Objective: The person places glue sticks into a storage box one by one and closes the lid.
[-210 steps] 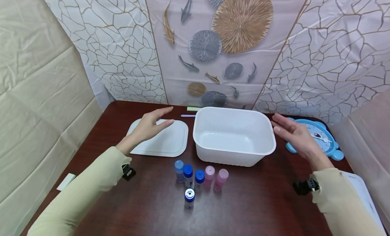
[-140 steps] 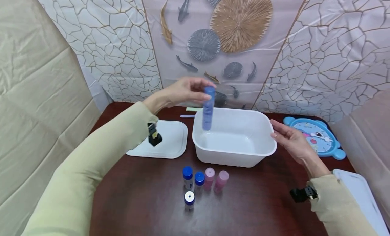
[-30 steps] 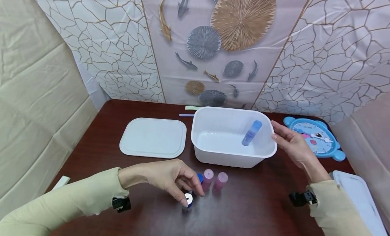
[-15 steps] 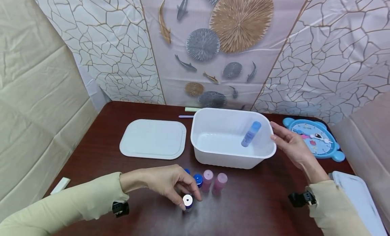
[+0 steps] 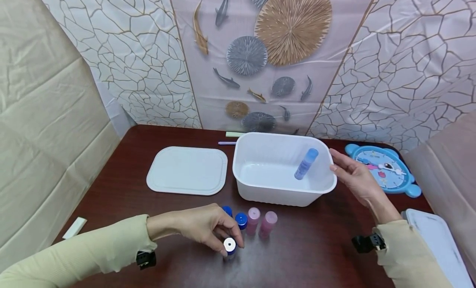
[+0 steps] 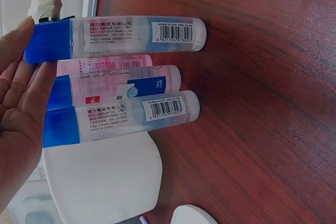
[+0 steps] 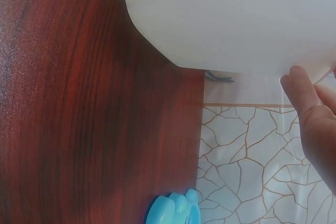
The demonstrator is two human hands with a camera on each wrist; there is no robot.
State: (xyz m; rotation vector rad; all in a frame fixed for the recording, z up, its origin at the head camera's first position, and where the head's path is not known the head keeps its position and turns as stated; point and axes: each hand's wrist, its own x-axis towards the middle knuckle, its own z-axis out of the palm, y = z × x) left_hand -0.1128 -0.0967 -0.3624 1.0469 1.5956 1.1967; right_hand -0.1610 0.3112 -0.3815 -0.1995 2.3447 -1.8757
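Observation:
My left hand (image 5: 208, 225) pinches the blue cap of a clear glue bottle (image 5: 229, 244) between thumb and fingers; the bottle stands upright. In the left wrist view this glue bottle (image 6: 139, 34) shows its label and barcode. Just behind it stand two more blue-capped glue bottles (image 5: 241, 220) and two pink glue bottles (image 5: 253, 218). My right hand (image 5: 357, 174) rests its fingers and thumb against the right end of a white plastic bin (image 5: 277, 193). Inside the bin a blue glue bottle (image 5: 306, 164) leans against the right wall.
A white lid-like panel (image 5: 187, 170) lies left of the bin. A blue toy clock (image 5: 383, 168) is at the back right. A pale purple pen (image 5: 227, 143) and a green strip (image 5: 233, 134) lie behind. White flat objects sit at the left edge (image 5: 74, 228) and right edge (image 5: 433, 234).
The blue glue bottle went from the table, in my left hand, into the bin. My left hand then came down to the front blue-capped bottle. My right hand moved onto the bin's end.

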